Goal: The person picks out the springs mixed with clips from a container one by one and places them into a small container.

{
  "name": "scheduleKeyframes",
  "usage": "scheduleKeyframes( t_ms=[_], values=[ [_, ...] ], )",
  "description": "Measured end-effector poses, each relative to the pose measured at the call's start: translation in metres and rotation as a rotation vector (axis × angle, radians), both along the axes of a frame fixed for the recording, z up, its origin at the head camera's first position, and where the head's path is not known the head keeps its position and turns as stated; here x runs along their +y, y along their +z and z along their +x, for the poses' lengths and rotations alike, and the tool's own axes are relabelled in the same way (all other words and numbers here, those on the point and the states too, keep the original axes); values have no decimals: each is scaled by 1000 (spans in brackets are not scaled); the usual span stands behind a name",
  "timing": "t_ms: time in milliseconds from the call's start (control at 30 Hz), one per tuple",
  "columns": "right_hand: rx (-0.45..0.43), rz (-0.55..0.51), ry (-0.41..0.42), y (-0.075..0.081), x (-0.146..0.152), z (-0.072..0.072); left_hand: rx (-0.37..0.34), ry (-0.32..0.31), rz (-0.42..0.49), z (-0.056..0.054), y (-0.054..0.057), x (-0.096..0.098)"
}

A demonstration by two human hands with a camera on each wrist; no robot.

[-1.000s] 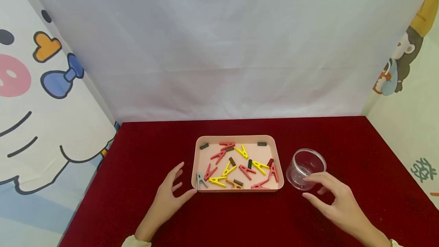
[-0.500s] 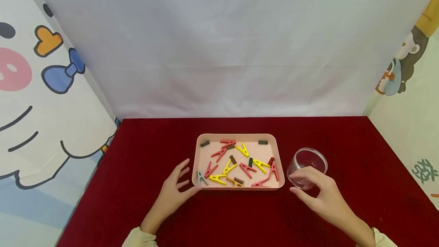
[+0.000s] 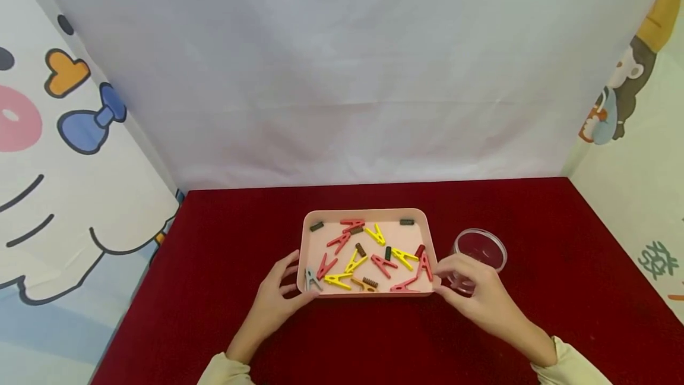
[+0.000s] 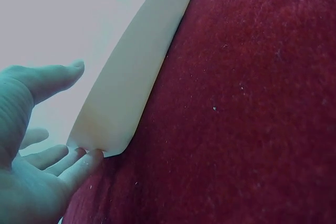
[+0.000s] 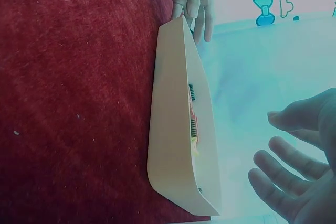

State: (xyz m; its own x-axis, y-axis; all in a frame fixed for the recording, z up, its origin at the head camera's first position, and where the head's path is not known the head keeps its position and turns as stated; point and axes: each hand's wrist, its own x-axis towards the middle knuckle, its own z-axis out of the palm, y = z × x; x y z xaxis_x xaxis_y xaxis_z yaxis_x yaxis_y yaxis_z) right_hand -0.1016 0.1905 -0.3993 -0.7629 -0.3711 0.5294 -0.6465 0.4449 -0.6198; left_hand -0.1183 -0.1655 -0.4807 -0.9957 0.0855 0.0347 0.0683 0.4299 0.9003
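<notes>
A shallow pale pink tray [image 3: 369, 296] lies on the red cloth, holding several small clothespins in red, yellow, grey and orange. Small dark ribbed pieces [image 3: 407, 222], too small to identify, are scattered among them. At the tray's front left corner is my left hand [image 3: 274, 297], its fingertips touching the outer wall in the left wrist view and its thumb held apart. My right hand [image 3: 481, 296] is beside the front right corner, fingers spread and slightly bent with nothing in them. In the right wrist view its fingertips appear apart from the tray.
A clear round plastic jar [image 3: 494, 245] stands right of the tray, partly hidden behind my right hand. The red cloth [image 3: 369, 343] covers the table. A white curtain [image 3: 342, 76] rises behind, with cartoon-printed panels at both sides.
My right hand has moved left from the jar to the tray's right side. My left hand has moved slightly right, against the tray's corner. The tray and jar stay in place.
</notes>
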Motion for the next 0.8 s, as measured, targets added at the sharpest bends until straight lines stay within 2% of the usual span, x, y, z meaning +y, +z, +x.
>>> scheduleKeyframes(
  t_ms=[67,167,300,367,533,633,800],
  values=[
    [4,3,6,0,-3,-2,7,7,1,0,-1,0],
    [-5,18,-1,-10,-2,-9,8,23,-2,-1,-2,1],
    [-24,25,-2,-23,0,-16,-27,45,6,-2,-5,3],
    [-30,13,9,-20,-3,-17,-46,52,20,-3,-5,4],
    [-43,-7,30,-1,-17,-11,-53,51,26,-3,-5,6],
    [-43,-4,28,-1,-22,-12,-51,46,22,-4,-6,5],
    [-44,15,44,-25,-19,-27,-56,50,26,-2,-6,4]
  ],
)
